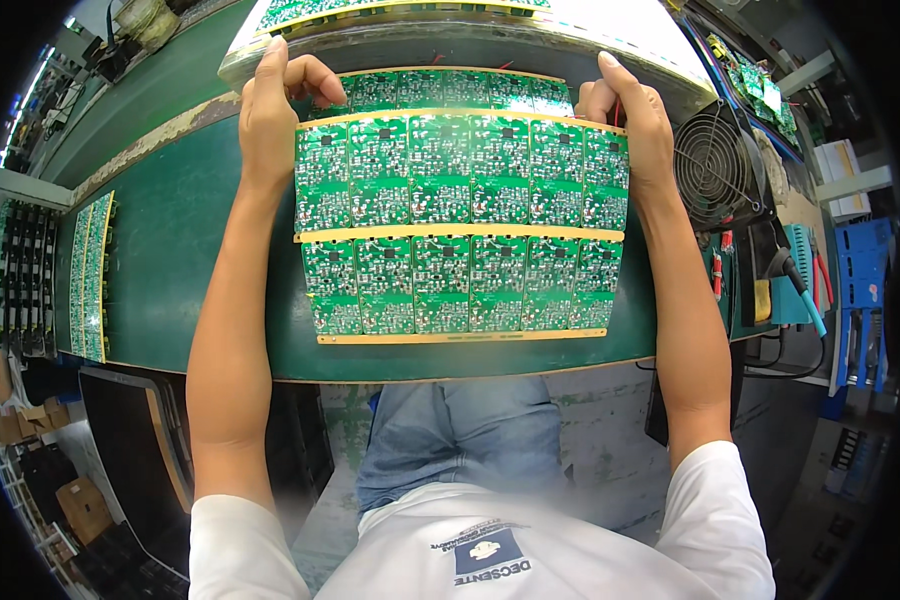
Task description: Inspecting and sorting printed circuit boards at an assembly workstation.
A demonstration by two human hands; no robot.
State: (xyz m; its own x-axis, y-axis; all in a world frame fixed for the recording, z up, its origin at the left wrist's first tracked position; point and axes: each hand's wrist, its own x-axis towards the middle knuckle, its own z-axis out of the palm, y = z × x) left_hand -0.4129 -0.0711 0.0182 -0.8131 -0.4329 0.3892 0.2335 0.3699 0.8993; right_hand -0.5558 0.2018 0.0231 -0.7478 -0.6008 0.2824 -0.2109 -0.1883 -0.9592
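Note:
A large green circuit board panel (440, 205), with rows of identical small boards and yellowish strips, is in front of me over the bench. At its far left corner my left hand (275, 120) is closed, with the fingers curled behind the edge and the thumb up. My right hand (635, 120) closes on the far right corner in the same way. The panel's edges partly hide the fingers of both hands. Just beyond stands a second green panel (450, 90), partly covered by the first one and close to my left fingertips.
A white-topped raised surface (610, 25) carries another green board at the back. Narrow green panels (92, 275) stand at the bench's left. To the right are a round-grilled fan (712, 165), a teal-handled tool (808, 300) with a cable, and red-handled hand tools (717, 270).

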